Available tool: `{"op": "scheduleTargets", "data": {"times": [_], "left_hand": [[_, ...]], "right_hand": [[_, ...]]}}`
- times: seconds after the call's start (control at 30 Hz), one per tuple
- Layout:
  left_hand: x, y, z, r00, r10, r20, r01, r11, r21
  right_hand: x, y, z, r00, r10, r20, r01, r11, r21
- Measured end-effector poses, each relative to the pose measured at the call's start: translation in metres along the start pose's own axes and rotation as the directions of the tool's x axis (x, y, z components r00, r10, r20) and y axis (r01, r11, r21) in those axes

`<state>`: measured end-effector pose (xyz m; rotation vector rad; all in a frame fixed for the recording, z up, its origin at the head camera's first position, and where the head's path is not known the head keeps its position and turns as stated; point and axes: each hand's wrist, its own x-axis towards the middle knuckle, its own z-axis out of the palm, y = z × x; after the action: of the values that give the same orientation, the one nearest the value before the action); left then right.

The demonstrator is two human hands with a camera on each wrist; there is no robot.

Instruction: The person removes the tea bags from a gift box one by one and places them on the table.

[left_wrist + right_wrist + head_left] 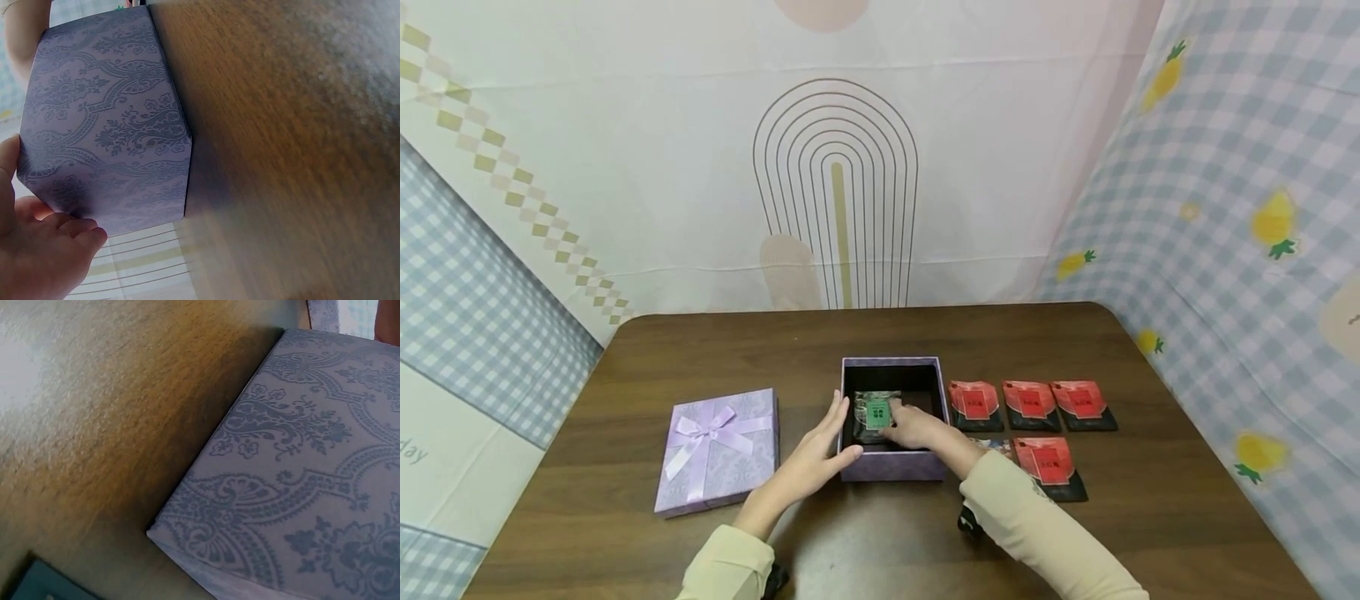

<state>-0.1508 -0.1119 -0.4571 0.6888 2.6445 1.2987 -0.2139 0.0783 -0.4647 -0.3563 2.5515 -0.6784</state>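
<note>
A purple patterned box (pixel 892 468) with a black inside stands uncovered at the table's middle. My left hand (pixel 808 464) lies along its left side, fingers extended; in the left wrist view its fingertips touch the box's wall (pixel 112 125). Inside the box, a dark packet with a green label (pixel 877 414) lies toward the left. My right hand (pixel 919 427) reaches in over the right wall and pinches that packet's right edge with thumb and fingers. The right wrist view shows the box's patterned outside (pixel 300 462), with the right hand's fingers out of sight.
Left of the box lies its purple lid (pixel 722 446) with a ribbon bow. Several red-and-black packets (pixel 1030 404) lie right of the box, another red one (pixel 1049 467) nearer, partly beside the right sleeve (pixel 1037 517). A further packet (pixel 996 446) is mostly hidden by that arm.
</note>
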Motion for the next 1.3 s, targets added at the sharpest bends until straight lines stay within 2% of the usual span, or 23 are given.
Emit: {"op": "scheduleTargets", "data": {"times": [0.17, 0.4, 0.47, 0.57, 0.77, 0.87, 1.1, 1.3], "left_hand": [[-0.001, -0.001, 0.0, 1.0, 0.005, -0.003, -0.005, 1.0, 0.001], [0.0, -0.001, 0.0, 1.0, 0.004, 0.002, -0.004, 1.0, 0.001], [0.0, -0.001, 0.0, 1.0, 0.001, 0.004, -0.001, 1.0, -0.001], [0.0, -0.001, 0.0, 1.0, -0.002, 0.008, 0.002, 1.0, -0.002], [0.0, -0.001, 0.0, 1.0, -0.002, 0.008, 0.002, 1.0, 0.01], [0.0, -0.001, 0.0, 1.0, -0.002, 0.003, 0.002, 1.0, 0.013], [-0.001, -0.001, 0.0, 1.0, 0.007, -0.002, -0.007, 1.0, 0.01], [0.0, 0.0, 0.0, 1.0, 0.012, -0.007, -0.012, 1.0, 0.004]], "right_hand": [[-0.011, -0.008, -0.004, 0.997, -0.074, -0.033, 0.076, 0.994, 0.073], [-0.009, -0.005, -0.007, 0.982, -0.116, -0.151, 0.134, 0.984, 0.114], [-0.009, -0.005, -0.007, 0.978, -0.132, -0.162, 0.153, 0.98, 0.125], [-0.009, -0.006, -0.008, 0.975, -0.177, -0.134, 0.194, 0.972, 0.132], [-0.01, -0.007, -0.01, 0.969, -0.247, -0.003, 0.245, 0.956, 0.161], [-0.01, -0.007, -0.01, 0.963, -0.269, 0.011, 0.264, 0.95, 0.166], [-0.009, -0.005, -0.009, 0.943, -0.316, -0.108, 0.329, 0.932, 0.149], [-0.012, -0.006, -0.012, 0.933, -0.315, -0.176, 0.35, 0.907, 0.234]]}}
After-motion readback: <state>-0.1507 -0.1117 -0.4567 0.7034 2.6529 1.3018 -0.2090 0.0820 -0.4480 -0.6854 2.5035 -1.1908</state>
